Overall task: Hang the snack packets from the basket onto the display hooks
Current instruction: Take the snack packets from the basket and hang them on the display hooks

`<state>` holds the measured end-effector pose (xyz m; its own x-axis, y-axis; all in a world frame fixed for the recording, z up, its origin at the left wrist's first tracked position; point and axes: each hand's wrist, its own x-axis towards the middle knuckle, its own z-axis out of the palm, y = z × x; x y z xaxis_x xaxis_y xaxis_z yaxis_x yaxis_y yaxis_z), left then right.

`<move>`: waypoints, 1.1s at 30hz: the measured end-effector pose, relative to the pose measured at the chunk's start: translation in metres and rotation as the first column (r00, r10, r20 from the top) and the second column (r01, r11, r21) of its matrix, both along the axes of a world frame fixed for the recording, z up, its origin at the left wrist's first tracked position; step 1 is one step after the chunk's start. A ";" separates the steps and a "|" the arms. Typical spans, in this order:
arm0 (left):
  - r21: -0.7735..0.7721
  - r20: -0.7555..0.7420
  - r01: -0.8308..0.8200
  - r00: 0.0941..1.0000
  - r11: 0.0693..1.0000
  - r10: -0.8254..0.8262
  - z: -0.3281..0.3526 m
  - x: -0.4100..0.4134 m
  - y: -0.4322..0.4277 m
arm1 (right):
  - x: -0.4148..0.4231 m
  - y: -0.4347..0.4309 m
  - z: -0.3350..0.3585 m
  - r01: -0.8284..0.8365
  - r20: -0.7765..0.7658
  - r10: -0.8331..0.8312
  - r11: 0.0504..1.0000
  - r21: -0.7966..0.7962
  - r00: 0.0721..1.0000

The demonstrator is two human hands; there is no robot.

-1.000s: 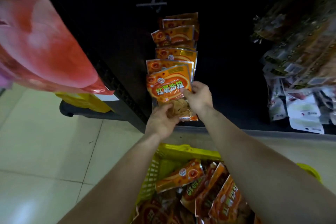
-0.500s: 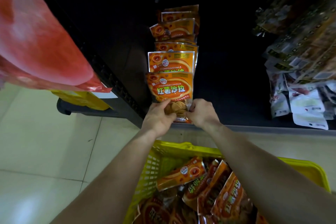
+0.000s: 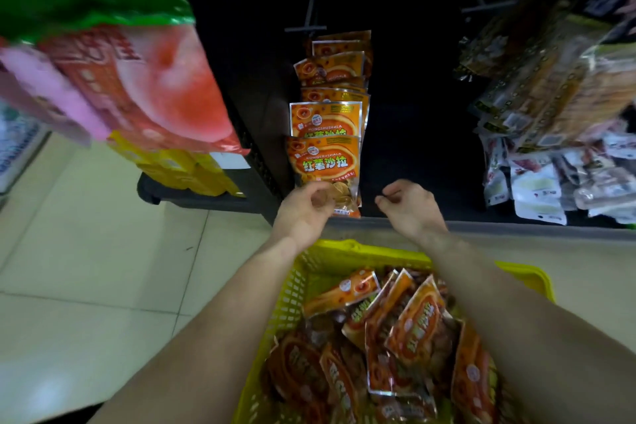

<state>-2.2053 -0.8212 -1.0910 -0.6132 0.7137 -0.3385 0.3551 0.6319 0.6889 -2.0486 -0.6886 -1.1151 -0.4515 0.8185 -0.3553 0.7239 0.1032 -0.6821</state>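
The exposure I get is uneven. The floor tiles (image 3: pixel 86 251) left of the left hand (image 3: pixel 303 213) look washed pale, with a soft glare patch low down. The display panel (image 3: pixel 413 79) above the right hand (image 3: pixel 409 208) is almost black. The hanging orange packets (image 3: pixel 325 162) just above the left hand are lit well enough to read. The red bag (image 3: pixel 155 86) up and left is blurred. The packets far right (image 3: pixel 550 107) smear and bend towards the frame edge.

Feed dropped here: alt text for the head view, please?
The left hand is at the bottom of the front orange foil snack packet hanging; the right hand, curled beside it, holds nothing. A yellow plastic mesh basket below holds more packets.
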 end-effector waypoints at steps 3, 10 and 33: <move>0.069 0.053 -0.024 0.998 0.997 0.021 0.023 0.038 -0.033 | 0.043 -0.024 0.028 0.025 -0.032 -0.023 0.998 0.054 0.999; -0.168 0.090 0.127 0.989 0.978 -0.113 -0.010 0.108 -0.094 | 0.135 -0.087 0.018 -0.080 0.052 0.079 0.997 0.016 0.995; -0.207 0.055 0.131 0.991 0.970 -0.122 -0.069 0.152 -0.080 | 0.142 -0.087 -0.083 -0.085 0.245 0.133 0.977 -0.195 0.961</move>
